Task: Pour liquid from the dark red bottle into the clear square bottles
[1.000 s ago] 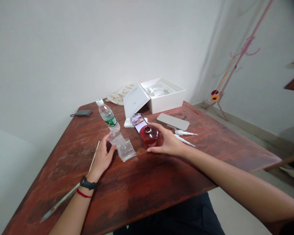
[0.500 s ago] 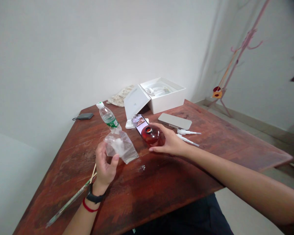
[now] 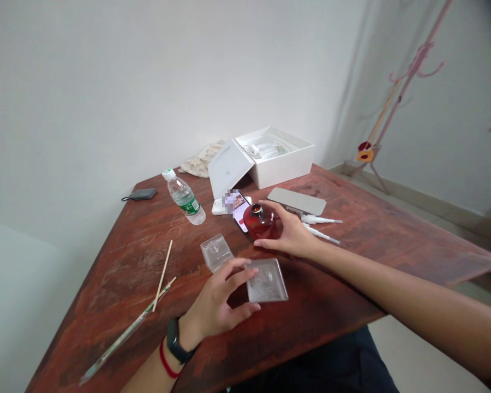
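Sitting in right hand (image 3: 289, 233), red bottle (image 3: 258, 225), clear case (image 3: 270, 283) by left hand (image 3: 216, 305)

Right fingers (image 3: 270, 244) around a dark red bottle (image 3: 258, 225), left fingers (image 3: 239, 279) spread at a clear container's (image 3: 268, 284) edge

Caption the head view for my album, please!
Right hand around the red bottle, left hand reaching to a clear box.

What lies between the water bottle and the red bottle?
The head view shows a phone beside the red bottle, and a white object near the phone's far end.
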The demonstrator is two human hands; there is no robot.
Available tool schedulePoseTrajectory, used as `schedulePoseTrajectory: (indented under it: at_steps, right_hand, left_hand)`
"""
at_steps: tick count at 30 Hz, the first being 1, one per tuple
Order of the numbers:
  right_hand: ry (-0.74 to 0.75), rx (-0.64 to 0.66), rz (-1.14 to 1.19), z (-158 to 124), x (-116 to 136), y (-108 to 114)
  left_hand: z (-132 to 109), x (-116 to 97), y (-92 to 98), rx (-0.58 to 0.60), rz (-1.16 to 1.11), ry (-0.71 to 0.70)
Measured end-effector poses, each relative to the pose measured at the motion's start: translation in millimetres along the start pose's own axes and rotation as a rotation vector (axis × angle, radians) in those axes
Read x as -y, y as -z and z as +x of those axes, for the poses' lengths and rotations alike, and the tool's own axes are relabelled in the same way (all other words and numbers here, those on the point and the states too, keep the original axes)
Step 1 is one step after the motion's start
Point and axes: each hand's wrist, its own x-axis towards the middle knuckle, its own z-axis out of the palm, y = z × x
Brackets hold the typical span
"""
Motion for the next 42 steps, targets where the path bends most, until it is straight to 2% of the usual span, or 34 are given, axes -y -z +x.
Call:
schedulePoseTrajectory:
  at_steps: [5, 14, 19, 31, 42]
  right_hand:
    - [-0.016, -0.093, -0.01, 0.8, -3.1, -0.1]
    - [-0.027, -0.161, 0.016, 4.1, -6.2, 0.2]
    - [-0.013, -0.173, 0.001, 3.9, -6.3, 0.0]
    - [-0.012, -0.132, 0.037, 2.9, -9.9, -1.4]
    - [-0.035, -0.107, 0.022, 2.6, -7.5, -1.6]
  left_hand:
    - [-2.4, 3.1, -5.2, 0.043, -0.011, 0.116]
    - [-1.4, -0.2, -7.2, 0.017, -0.034, 0.217]
    - [-2.8, -1.5, -7.4, -0.008, -0.016, 0.258]
    - [-3.4, 20.8, -3.0, -0.171, 0.059, 0.345]
    - [-5.2, 27.9, -0.6, -0.109, 0.062, 0.342]
